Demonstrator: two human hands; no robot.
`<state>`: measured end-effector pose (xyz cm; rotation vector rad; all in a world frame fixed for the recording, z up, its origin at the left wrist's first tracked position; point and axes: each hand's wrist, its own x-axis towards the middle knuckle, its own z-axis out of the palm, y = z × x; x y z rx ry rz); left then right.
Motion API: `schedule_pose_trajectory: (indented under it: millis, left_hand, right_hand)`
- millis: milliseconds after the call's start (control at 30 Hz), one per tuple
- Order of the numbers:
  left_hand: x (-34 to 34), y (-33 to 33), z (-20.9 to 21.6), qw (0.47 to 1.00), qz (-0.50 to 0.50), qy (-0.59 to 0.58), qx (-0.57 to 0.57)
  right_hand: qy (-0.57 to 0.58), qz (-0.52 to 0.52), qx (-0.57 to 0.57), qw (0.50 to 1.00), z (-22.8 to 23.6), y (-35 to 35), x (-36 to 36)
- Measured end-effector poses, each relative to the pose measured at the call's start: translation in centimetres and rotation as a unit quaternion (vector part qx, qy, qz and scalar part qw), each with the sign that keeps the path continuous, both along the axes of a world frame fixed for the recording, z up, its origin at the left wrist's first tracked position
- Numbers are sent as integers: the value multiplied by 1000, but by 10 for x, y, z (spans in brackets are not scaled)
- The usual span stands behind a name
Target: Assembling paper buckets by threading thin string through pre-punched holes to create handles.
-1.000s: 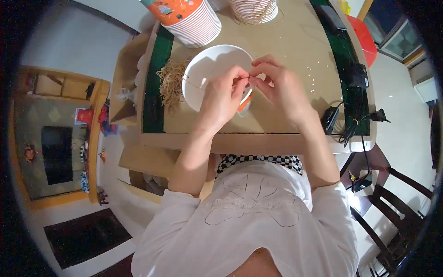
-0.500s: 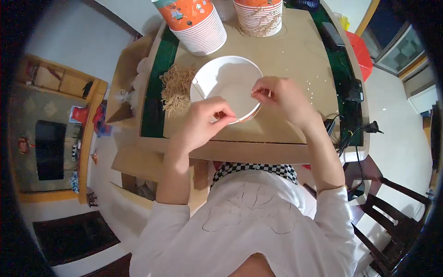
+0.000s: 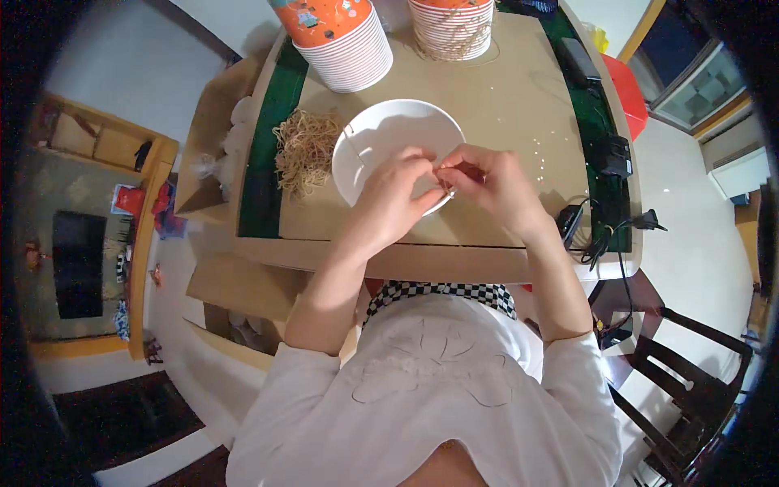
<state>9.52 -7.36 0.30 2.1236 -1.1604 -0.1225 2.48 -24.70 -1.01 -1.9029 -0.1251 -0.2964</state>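
A white paper bucket (image 3: 381, 126) stands near the table's front edge, its open mouth facing me. Over its near right rim my left hand (image 3: 398, 191) is bent, the fingers inside and the thumb by the rim. My right hand (image 3: 491, 183) meets it there, thumb and forefinger pinched together. Whatever is between the fingertips is too small and covered to name. A thin piece of twine (image 3: 355, 144) crosses the bucket's left rim and runs down inside. Left of the bucket lies a tangled heap of tan twine (image 3: 308, 150).
Behind stand a stack of orange-printed paper buckets (image 3: 349, 57) and a second stack (image 3: 454, 32) with twine hanging over it. Black adapters and cables (image 3: 613, 158) lie along the right edge. Open cardboard boxes (image 3: 211, 154) stand left of the table; a dark chair (image 3: 690, 373) is at right.
My left hand has moved right along the rim to meet my right hand, which has come slightly lower. The bucket's mouth looks tipped more toward me.
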Motion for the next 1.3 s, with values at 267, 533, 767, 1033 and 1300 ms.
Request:
schedule_pose_trajectory:
  millis: [267, 533, 767, 1033, 1300]
  left_hand:
    - [-1, 4, -7, 994, 12, 98, -37]
    - [-7, 7, 8, 976, 11, 189, -112]
    - [-5, 11, 1, 993, -1, -98, -64]
    - [-3, 0, 18, 952, -52, -300, 27]
    - [-3, 5, 8, 990, -22, 53, -128]
  right_hand:
    - [-43, -22, -26, 999, -1, 8, -10]
    - [-16, -54, 14, 998, -4, 8, -8]
    - [-4, -51, 70, 996, -6, 8, -5]
    - [5, 1, 95, 995, -2, 6, -2]
    - [-1, -30, 100, 995, -22, 18, -4]
